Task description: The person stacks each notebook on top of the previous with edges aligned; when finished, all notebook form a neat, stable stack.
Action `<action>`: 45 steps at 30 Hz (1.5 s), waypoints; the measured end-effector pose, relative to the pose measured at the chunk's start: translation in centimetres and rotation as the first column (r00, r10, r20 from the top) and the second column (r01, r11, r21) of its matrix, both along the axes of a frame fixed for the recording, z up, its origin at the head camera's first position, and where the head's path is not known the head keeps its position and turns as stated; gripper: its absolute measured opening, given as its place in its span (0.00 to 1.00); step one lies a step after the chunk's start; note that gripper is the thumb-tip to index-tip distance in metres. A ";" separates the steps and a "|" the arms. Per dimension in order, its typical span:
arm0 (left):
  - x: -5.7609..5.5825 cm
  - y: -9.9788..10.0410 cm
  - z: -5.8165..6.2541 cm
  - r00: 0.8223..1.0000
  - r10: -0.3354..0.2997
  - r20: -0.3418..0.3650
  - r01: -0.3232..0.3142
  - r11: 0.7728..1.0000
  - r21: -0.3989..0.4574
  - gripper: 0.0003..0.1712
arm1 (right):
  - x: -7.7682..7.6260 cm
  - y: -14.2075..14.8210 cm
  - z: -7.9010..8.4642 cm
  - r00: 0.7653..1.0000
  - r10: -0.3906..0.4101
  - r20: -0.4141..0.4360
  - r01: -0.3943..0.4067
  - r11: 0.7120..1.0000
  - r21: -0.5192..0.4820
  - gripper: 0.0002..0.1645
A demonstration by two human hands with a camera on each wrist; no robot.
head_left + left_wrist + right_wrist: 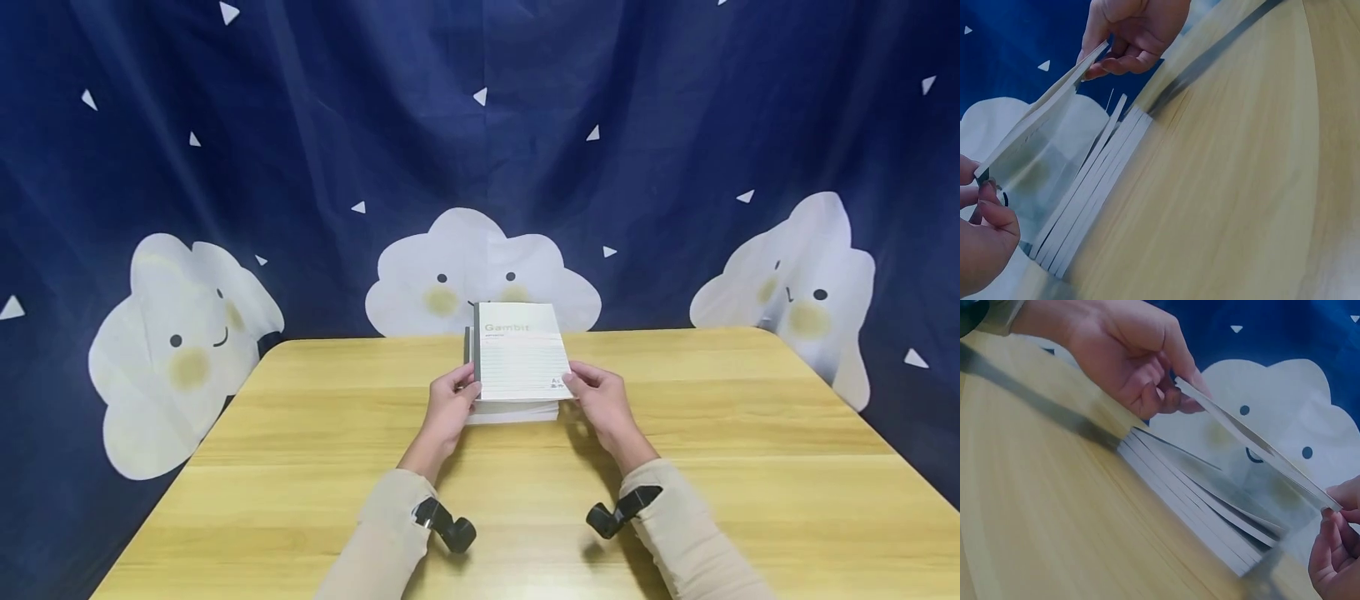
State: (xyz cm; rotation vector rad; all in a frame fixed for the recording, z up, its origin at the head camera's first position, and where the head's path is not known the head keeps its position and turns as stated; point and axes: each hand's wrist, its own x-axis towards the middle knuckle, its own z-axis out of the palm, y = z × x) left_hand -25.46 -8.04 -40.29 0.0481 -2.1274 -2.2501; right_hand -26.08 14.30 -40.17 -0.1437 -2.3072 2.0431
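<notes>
A notebook (521, 354) with a pale lined cover, the word "Gambit" and a dark spine is held level above a stack of notebooks (513, 412). My left hand (452, 404) pinches its spine side near the front corner, thumb on top. On the opposite side, my right hand (600, 400) pinches the near right corner between thumb and fingers. Both wrist views show a gap between this notebook (1041, 109) and the stack (1188, 503). Several notebooks lie in that stack, and the upper covers lift slightly at one side.
The stack stands on a light wooden table (300, 500), toward its far edge. Behind hangs a dark blue curtain (420, 108) with white clouds and small triangles. Each sleeved forearm carries a black wrist camera (453, 529).
</notes>
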 end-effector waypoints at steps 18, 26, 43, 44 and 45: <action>0.5 -1.3 -1.9 0.995 0.101 0.024 -0.100 0.994 -0.041 0.22 | 0.6 -2.5 -1.9 0.995 -0.096 -0.024 0.095 0.995 -0.035 0.20; 0.4 -1.4 -2.4 0.994 0.099 0.043 -0.098 0.995 -0.036 0.22 | 0.3 -2.7 -2.7 0.989 -0.130 -0.070 0.136 0.986 0.098 0.18; 0.2 -1.2 -3.3 0.993 0.113 0.031 -0.110 0.990 -0.086 0.22 | 0.4 -2.7 -3.4 0.987 -0.127 -0.096 0.142 0.974 0.175 0.18; 0.2 -1.3 -3.3 0.993 0.113 0.031 -0.110 0.990 -0.088 0.22 | 0.4 -2.7 -3.4 0.987 -0.125 -0.101 0.142 0.973 0.182 0.18; 0.1 -1.3 -3.3 0.993 0.113 0.032 -0.109 0.990 -0.091 0.23 | 0.5 -2.8 -3.4 0.987 -0.122 -0.107 0.141 0.972 0.186 0.18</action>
